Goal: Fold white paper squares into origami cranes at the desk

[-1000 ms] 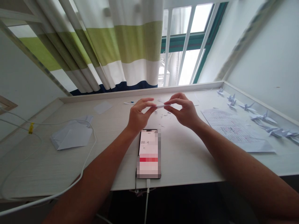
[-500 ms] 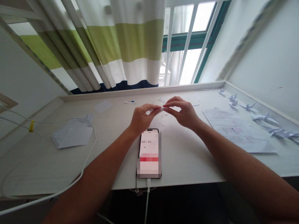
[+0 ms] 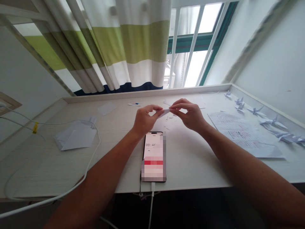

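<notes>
Between my hands, above the middle of the desk, is a small folded piece of white paper (image 3: 165, 112). My left hand (image 3: 146, 118) pinches its left part between thumb and fingers. At the other end, the thumb and fingertips of my right hand (image 3: 189, 114) are closed on its right corner. The fingers cover part of the paper, so its full shape is hidden. Tiny paper scraps (image 3: 169, 118) lie on the desk just below and behind it. Nearer to me lies a phone (image 3: 154, 154) with a lit timer screen.
Several folded paper cranes (image 3: 256, 110) line the desk's right side beside a printed sheet (image 3: 238, 132). A stack of white paper (image 3: 78, 136) lies at left, with a single sheet (image 3: 107, 108) farther back. A white cable (image 3: 98, 140) loops across the left; another charging cable (image 3: 150, 206) hangs from the phone.
The paper has turned slightly between my fingers and shows more of its face. My right hand has shifted a little to the right. The whole view has moved slightly.
</notes>
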The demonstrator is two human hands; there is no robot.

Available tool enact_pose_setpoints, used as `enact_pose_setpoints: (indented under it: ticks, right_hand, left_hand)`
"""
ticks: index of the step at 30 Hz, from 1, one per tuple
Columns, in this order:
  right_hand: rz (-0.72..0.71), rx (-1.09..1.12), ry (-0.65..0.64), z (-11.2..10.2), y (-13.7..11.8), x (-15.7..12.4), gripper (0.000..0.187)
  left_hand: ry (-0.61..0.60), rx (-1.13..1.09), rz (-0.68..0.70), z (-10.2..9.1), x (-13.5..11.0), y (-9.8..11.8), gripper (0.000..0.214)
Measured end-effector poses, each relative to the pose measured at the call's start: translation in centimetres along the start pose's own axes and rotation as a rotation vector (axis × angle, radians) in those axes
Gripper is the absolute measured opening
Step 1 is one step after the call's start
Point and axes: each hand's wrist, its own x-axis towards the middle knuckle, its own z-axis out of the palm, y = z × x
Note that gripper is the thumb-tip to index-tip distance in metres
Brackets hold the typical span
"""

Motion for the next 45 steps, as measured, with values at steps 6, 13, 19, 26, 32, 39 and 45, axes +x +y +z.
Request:
enact_pose_setpoints:
  ticks: [6,13,19,26,32,39,45]
  right_hand:
    - [0.016,0.002,-0.024,-0.1,0.0,0.1,0.011]
    - [0.018,0.043,-0.030,0.0,-0.3,0.1,0.010]
    - [0.070,0.067,0.002,-0.3,-0.6,0.2,0.013]
    - [0.082,0.094,0.011,-0.2,-0.3,0.2,0.014]
    - [0.081,0.120,0.000,0.0,-0.6,0.1,0.011]
    - [0.048,0.055,0.002,0.0,-1.2,0.1,0.012]
    - [0.028,0.076,-0.037,0.3,-1.1,-0.2,0.012]
  left_hand:
    - [0.004,-0.002,-0.026,0.1,-0.1,-0.1,0.010]
    - [-0.045,-0.072,-0.048,0.2,-0.3,0.1,0.013]
    - [-0.029,-0.103,-0.100,-0.1,0.2,0.1,0.017]
    - [-0.035,-0.121,-0.133,-0.1,0.2,0.2,0.015]
    - [-0.063,-0.188,-0.120,0.0,0.2,-0.1,0.018]
    - [-0.039,-0.136,-0.086,0.1,0.0,-0.1,0.017]
    - [-0.107,-0.103,-0.021,0.2,-0.3,0.1,0.021]
